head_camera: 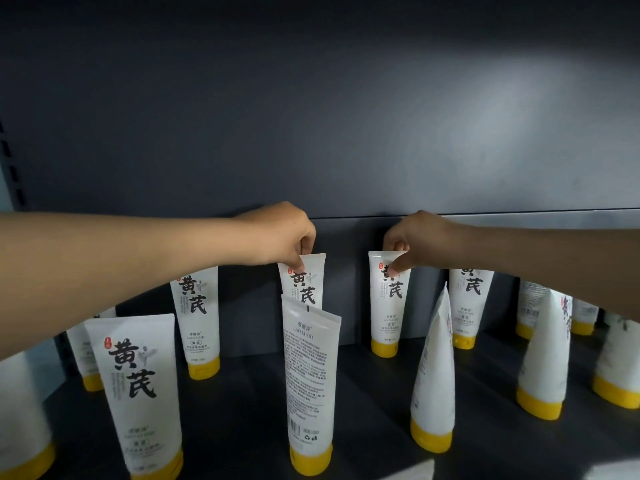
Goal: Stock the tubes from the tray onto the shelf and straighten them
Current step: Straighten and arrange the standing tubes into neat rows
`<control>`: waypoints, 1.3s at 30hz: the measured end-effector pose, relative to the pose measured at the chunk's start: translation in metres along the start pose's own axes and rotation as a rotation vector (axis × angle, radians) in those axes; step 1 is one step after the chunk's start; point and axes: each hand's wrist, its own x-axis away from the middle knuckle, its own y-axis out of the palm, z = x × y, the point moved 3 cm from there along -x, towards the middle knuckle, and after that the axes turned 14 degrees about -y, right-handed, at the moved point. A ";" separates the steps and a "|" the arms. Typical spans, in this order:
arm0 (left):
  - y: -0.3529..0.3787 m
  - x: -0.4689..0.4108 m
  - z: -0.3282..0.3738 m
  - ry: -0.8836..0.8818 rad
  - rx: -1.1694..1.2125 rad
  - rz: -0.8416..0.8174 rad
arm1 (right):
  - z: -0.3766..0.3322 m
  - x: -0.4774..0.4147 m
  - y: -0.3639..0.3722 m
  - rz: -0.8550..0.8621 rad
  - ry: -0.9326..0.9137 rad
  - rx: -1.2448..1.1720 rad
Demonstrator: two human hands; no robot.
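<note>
White rear tube pinched in left hand grip, base hidden; right hand pinches neighbouring tube

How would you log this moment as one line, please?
left hand: pinches top of centre rear tube | right hand: pinches top of neighbouring rear tube | shelf: other yellow-capped tubes standing cap-down

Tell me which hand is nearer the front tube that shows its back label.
Left. The left hand pinches the rear tube just behind the back-label tube; the right hand pinches a second rear tube farther right.
</note>
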 end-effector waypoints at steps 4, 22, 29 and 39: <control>-0.002 -0.002 0.006 0.028 -0.141 -0.005 | -0.003 -0.003 0.001 0.000 -0.018 0.052; -0.022 0.002 0.014 0.054 -0.382 -0.022 | -0.015 -0.002 -0.012 -0.179 -0.038 0.168; -0.075 0.017 0.021 -0.052 -0.382 0.023 | -0.034 0.006 -0.055 -0.179 0.048 0.184; -0.149 0.109 0.063 -0.312 -0.275 0.334 | -0.068 0.074 -0.122 0.267 0.190 0.154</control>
